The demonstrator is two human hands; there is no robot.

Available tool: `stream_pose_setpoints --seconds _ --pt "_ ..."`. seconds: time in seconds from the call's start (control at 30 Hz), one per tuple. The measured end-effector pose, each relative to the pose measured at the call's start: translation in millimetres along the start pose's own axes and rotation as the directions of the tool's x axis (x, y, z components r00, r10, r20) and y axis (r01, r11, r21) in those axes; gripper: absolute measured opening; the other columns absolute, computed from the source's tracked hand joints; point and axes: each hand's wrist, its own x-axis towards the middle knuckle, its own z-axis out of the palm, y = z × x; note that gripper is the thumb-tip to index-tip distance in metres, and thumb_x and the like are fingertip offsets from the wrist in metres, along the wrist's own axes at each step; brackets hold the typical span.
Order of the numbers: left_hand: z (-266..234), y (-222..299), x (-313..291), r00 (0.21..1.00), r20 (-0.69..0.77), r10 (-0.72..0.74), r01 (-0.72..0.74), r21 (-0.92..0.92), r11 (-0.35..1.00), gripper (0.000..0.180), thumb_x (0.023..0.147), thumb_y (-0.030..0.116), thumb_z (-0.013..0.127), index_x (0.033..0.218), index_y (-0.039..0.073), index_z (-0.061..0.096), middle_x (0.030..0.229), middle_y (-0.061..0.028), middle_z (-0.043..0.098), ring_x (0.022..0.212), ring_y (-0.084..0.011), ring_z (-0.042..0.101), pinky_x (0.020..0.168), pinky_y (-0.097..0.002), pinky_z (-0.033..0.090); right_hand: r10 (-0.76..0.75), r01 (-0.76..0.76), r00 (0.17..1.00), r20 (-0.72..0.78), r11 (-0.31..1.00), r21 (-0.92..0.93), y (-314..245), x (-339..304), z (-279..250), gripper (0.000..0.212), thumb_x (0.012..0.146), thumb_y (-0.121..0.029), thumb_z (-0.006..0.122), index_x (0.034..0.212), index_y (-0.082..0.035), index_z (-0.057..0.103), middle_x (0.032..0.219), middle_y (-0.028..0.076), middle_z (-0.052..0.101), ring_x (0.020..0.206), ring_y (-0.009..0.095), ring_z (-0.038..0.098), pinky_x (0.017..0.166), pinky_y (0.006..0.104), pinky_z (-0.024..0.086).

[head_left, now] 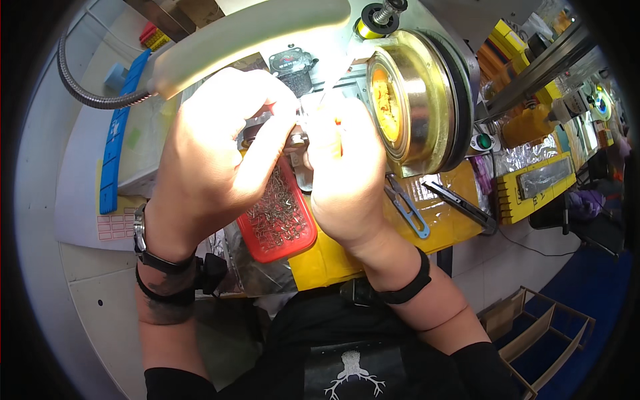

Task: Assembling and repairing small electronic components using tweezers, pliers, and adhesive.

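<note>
My left hand [213,153] is closed in a pinch, thumb against fingertips, under the bright lamp. Close beside it, my right hand [347,173] is closed too, its fingertips nearly meeting the left ones. Glare and the fingers hide whatever either hand grips. Some small metal fittings [297,139] show between the two hands. Below them lies a red tray [287,252] holding many tiny bent metal hooks [275,213]. A small dark device [291,69] stands just beyond my fingertips.
A curved lamp [253,43] hangs low over my hands. To the right stand a large round metal drum [423,100] and a yellow-thread spool [377,21]. Blue-handled snips [408,210] and a black cutter knife [460,205] lie on the yellow sheet [330,263]. A blue strip [121,133] is at left.
</note>
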Motion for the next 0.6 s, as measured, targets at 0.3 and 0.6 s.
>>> stream_pose_setpoints --seconds 0.3,0.6 --pt "-2.4 3.5 2.6 0.998 0.061 0.004 -0.01 0.09 0.996 0.004 0.096 -0.005 0.063 0.099 -0.005 0.065 0.097 -0.0113 0.071 0.088 -0.0167 0.069 0.082 -0.0294 0.056 0.085 -0.086 0.996 0.01 0.995 0.058 4.3 -4.2 -0.5 0.008 0.107 -0.007 0.055 0.104 -0.001 0.057 0.087 0.006 0.06 0.073 0.013 0.055 0.066 0.028 0.046" --pt "-0.8 3.8 3.0 0.996 0.08 -0.024 0.019 0.066 0.998 0.002 0.098 -0.006 0.061 0.099 -0.005 0.062 0.097 -0.0117 0.068 0.09 -0.0162 0.068 0.083 -0.029 0.056 0.136 -0.137 0.99 0.034 0.99 0.037 4.0 -4.2 -2.5 0.012 0.11 -0.01 0.052 0.11 -0.001 0.059 0.084 0.0 0.059 0.066 0.003 0.049 0.059 0.0217 0.042"
